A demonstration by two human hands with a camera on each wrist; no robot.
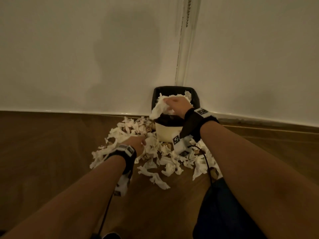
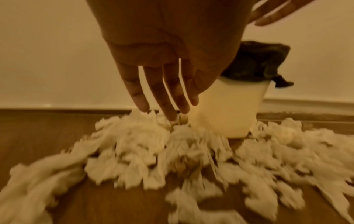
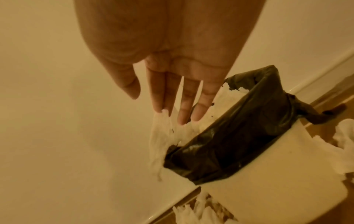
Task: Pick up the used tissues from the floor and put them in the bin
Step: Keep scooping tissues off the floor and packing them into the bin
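Right hand (image 1: 176, 105): over the mouth of the bin (image 1: 170, 131), fingers straight and slack in the right wrist view, fingertips (image 3: 199, 113) touching a tissue wad (image 1: 159, 107) that drapes over the rim; no grip is evident.
Left hand (image 1: 138, 143): low over the floor pile, fingers extended and slightly spread, tips (image 2: 171, 115) meeting the heap; nothing held.
Tissues on floor (image 1: 162, 157): a wide litter in front of and to both sides of the bin, directly under the left hand.
Bin: cream body with a dark liner (image 3: 229, 136), set against the wall corner; tissues already fill its top.
Step in hand (judged): depositing one load while reaching for the next.
Technique: press the hanging wad inward past the liner edge so it does not slide out; rake the floor pile into a compact bunch before closing on it.
Uncertainty: the left wrist view is motion-blurred, so contact depth is probably shallow.
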